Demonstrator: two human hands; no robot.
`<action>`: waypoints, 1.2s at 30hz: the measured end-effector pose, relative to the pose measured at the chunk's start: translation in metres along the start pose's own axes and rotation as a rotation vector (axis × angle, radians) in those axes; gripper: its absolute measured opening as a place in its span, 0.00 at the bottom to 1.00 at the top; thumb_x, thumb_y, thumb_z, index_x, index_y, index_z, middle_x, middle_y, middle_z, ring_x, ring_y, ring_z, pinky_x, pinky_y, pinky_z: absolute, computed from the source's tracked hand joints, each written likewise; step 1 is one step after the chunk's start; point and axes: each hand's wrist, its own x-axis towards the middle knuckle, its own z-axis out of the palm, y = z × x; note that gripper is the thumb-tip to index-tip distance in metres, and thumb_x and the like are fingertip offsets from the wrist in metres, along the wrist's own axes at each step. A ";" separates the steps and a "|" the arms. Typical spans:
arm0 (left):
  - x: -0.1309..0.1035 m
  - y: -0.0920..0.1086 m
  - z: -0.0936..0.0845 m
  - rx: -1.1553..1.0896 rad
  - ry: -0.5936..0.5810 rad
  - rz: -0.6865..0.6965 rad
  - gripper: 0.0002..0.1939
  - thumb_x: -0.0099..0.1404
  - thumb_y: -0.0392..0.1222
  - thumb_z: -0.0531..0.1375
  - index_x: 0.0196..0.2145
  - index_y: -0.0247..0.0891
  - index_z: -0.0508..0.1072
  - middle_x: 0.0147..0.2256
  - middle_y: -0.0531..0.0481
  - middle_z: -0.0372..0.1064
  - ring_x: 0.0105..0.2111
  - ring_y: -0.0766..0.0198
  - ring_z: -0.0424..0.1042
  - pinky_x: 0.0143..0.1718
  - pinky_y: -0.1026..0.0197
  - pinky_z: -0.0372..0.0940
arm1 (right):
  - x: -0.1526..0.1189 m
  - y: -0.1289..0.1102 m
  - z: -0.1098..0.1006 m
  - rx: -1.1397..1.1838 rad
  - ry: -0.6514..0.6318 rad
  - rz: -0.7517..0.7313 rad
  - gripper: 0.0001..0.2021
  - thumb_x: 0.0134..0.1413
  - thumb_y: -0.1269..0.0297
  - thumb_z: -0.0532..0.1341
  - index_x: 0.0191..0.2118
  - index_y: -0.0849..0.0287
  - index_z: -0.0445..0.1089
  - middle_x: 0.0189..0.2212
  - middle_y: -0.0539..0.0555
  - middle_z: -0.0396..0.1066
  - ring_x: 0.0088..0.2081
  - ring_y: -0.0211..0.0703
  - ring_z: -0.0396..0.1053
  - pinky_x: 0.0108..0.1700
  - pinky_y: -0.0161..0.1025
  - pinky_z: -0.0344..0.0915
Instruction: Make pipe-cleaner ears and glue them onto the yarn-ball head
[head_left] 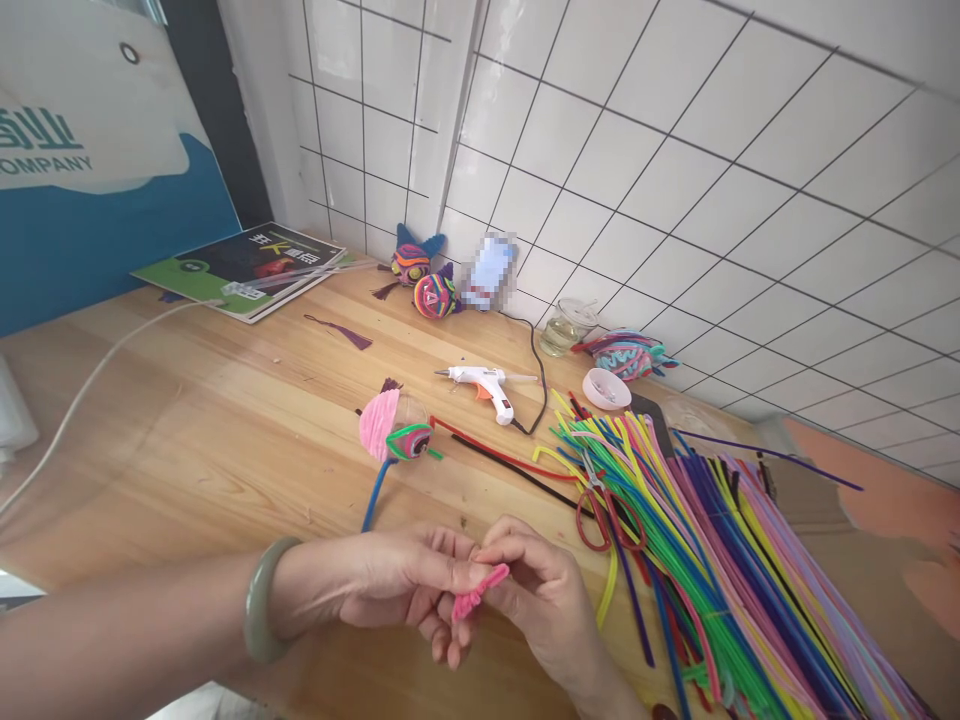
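Between both hands is a pink pipe cleaner [480, 592], bent into a small folded shape. My left hand [420, 580], with a pale green bangle on its wrist, pinches it from the left. The fingers of my right hand [536, 590] close on its upper right end. Just beyond the hands lies a partly covered ball [379, 425], wrapped in pink with a green-edged eye shape; part of its clear surface shows. A blue pipe cleaner [377, 495] sticks out from it towards me.
Pipe cleaners [675, 520] in many colours cover the right side, with red-handled scissors [600, 500] on them. Behind stand a white glue gun [484, 385], a pink bowl [607, 389], a glass jar [564, 330] and finished colourful balls [436, 295]. A booklet [255, 265] lies back left.
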 end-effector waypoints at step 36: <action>0.008 0.001 -0.008 0.474 0.534 0.368 0.17 0.53 0.52 0.60 0.28 0.33 0.71 0.22 0.52 0.67 0.22 0.69 0.64 0.23 0.67 0.63 | 0.006 0.003 0.003 -0.192 0.193 0.236 0.11 0.49 0.58 0.59 0.25 0.61 0.70 0.20 0.50 0.66 0.21 0.34 0.59 0.22 0.31 0.57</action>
